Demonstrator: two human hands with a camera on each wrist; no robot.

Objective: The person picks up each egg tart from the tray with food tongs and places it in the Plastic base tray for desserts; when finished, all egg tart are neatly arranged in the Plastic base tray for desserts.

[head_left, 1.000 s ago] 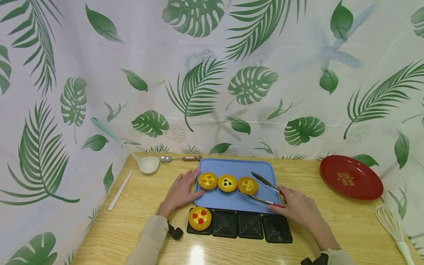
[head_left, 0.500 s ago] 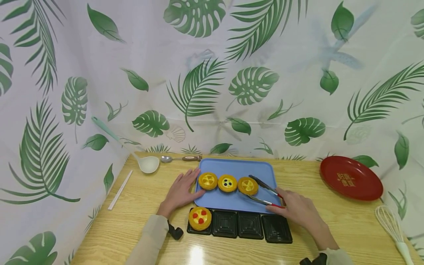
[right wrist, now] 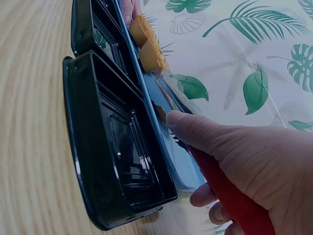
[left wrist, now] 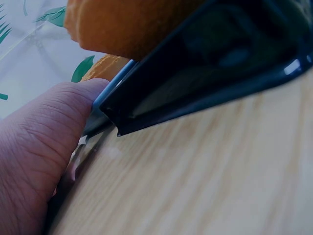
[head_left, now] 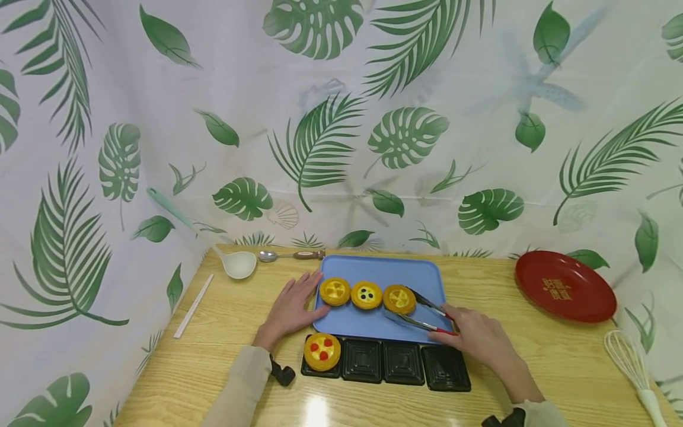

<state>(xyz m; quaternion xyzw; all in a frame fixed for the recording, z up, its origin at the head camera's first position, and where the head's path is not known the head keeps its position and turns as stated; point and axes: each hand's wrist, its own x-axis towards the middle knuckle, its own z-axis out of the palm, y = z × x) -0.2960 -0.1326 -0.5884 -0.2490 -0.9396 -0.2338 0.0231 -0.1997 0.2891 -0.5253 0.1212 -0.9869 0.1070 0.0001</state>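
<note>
My right hand [head_left: 475,333] grips metal tongs [head_left: 421,324] by their red handles [right wrist: 222,188]. In the head view, the tongs' arms lie over the blue tray [head_left: 384,267], one along the near side and one along the right side of the rightmost egg tart [head_left: 399,299]. Two more tarts sit beside it in a row, one with dark dots [head_left: 366,295] and one with pale yellow wedges [head_left: 335,292]. At the tray's left edge rests my left hand [head_left: 292,305], fingers extended, thumb over the near-left corner. The thumb [left wrist: 54,110] touches the rim in the left wrist view.
Black square moulds [head_left: 402,362] line the tray's near side; the leftmost holds a red-dotted tart [head_left: 322,352]. A ladle [head_left: 239,265], white chopsticks [head_left: 193,306] and a spoon [head_left: 306,255] lie left and behind. On the right are a red plate [head_left: 565,286] and a whisk [head_left: 632,359].
The tongs' far arm has swung in towards the rightmost tart, narrowing the gap between the tips. My right hand has shifted slightly left. My left hand and the tarts stay put.
</note>
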